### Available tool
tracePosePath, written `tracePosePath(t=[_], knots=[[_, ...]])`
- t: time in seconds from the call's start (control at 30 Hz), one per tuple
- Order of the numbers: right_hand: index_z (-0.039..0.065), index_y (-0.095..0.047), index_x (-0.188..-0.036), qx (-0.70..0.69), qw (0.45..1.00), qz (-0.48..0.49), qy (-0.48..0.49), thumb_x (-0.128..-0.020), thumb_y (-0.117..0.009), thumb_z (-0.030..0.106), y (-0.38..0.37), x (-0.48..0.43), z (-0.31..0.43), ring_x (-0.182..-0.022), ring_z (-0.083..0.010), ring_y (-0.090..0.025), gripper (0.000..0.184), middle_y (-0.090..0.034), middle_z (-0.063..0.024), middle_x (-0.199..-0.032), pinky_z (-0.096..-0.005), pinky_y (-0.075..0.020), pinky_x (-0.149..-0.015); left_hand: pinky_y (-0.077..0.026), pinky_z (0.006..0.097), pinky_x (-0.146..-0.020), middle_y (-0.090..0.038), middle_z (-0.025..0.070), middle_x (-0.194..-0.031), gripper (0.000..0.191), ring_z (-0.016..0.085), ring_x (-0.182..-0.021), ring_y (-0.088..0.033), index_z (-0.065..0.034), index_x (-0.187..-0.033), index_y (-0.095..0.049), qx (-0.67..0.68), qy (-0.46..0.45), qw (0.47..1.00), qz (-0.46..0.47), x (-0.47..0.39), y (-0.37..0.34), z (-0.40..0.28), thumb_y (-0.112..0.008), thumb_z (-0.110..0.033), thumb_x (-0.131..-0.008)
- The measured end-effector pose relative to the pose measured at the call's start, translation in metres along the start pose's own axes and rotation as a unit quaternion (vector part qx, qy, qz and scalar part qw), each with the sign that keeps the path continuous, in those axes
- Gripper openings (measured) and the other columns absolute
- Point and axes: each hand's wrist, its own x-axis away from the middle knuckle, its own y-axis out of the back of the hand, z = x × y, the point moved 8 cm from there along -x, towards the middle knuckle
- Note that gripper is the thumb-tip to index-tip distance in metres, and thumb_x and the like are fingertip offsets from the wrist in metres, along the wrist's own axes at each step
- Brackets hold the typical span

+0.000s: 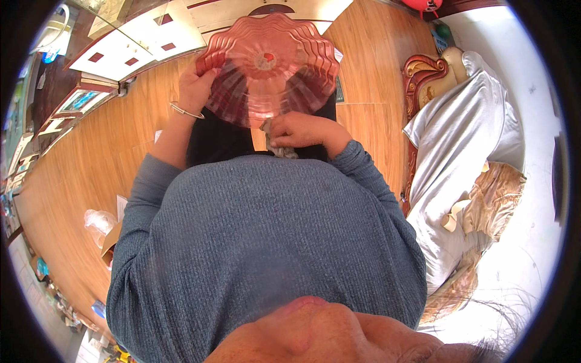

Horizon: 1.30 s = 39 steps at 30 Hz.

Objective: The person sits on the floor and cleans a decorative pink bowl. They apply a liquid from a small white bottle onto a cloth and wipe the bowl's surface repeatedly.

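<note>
A translucent red dish with a wavy, scalloped rim [268, 97] is held up in front of my legs. My left hand [198, 88] grips its left edge, the thumb pressed on the rim. Near the dish's lower edge, my right hand [297, 130] is closed around a crumpled greyish cloth [282, 150]. Part of that cloth touches or lies very close to the rim; which one I cannot tell. A small bright red mark [268, 57] shows at the dish's centre.
Wood-plank floor [145, 109] surrounds me. On the right stands a carved-frame sofa [424, 77] under a silvery cover [458, 131]. Pale cabinets [136, 45] line the far left. A clear plastic bag [100, 225] and a cardboard box [111, 242] sit on the floor at my left.
</note>
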Motion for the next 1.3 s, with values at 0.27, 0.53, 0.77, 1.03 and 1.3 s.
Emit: tracePosePath(t=[0.27, 0.53, 0.77, 1.03, 1.3], knots=[[0.003, -0.064, -0.084, 0.193, 0.878, -0.438, 0.010, -0.081, -0.060, 0.015, 0.084, -0.011, -0.008, -0.083, -0.0290, -0.056, 0.013, -0.057, -0.0125, -0.086, -0.0366, -0.0473, -0.073, -0.046, 0.0312, -0.094, -0.056, 0.0168, -0.120, 0.045, 0.022, -0.109, -0.057, 0.0040, -0.128, -0.041, -0.008, -0.043, 0.999, 0.001, -0.004, -0.006, -0.015, -0.045, 0.013, -0.085], [0.000, -0.063, -0.074, 0.181, 0.954, -0.233, -0.048, -0.080, -0.057, 0.020, -0.005, -0.041, -0.034, -0.078, -0.0331, -0.059, 0.021, -0.055, -0.0150, -0.084, -0.0415, -0.0500, -0.068, -0.045, 0.0235, -0.089, -0.062, 0.0104, -0.112, 0.042, 0.015, -0.103, -0.059, 0.0012, -0.125, -0.046, 0.023, -0.045, 0.999, -0.013, 0.000, -0.001, -0.006, -0.046, 0.012, -0.084], [0.002, -0.066, -0.080, 0.059, 0.996, -0.063, -0.006, -0.081, -0.058, 0.024, -0.028, -0.030, 0.001, -0.078, -0.0335, -0.060, 0.023, -0.061, -0.0149, -0.083, -0.0409, -0.0491, -0.071, -0.045, 0.0262, -0.091, -0.061, 0.0125, -0.114, 0.044, 0.017, -0.105, -0.058, 0.0022, -0.127, -0.044, -0.001, -0.040, 0.999, -0.004, -0.005, 0.000, -0.005, -0.045, 0.012, -0.084], [0.004, -0.064, -0.084, 0.197, 0.894, -0.394, -0.089, -0.081, -0.059, 0.017, 0.086, 0.009, -0.022, -0.084, -0.0325, -0.058, 0.015, -0.059, -0.0139, -0.086, -0.0405, -0.0477, -0.074, -0.045, 0.0287, -0.093, -0.058, 0.0148, -0.119, 0.046, 0.020, -0.108, -0.057, 0.0034, -0.129, -0.042, -0.006, 0.007, 1.000, -0.003, -0.011, -0.001, 0.003, -0.046, 0.012, -0.084], [0.002, -0.065, -0.075, 0.278, 0.926, -0.236, -0.093, -0.078, -0.055, 0.018, 0.025, -0.020, -0.026, -0.083, -0.0298, -0.059, 0.019, -0.058, -0.0138, -0.083, -0.0397, -0.0496, -0.072, -0.046, 0.0246, -0.085, -0.062, 0.0102, -0.112, 0.044, 0.016, -0.099, -0.058, 0.0002, -0.127, -0.046, -0.021, -0.029, 0.999, 0.008, -0.011, 0.000, 0.005, -0.048, 0.009, -0.085]])
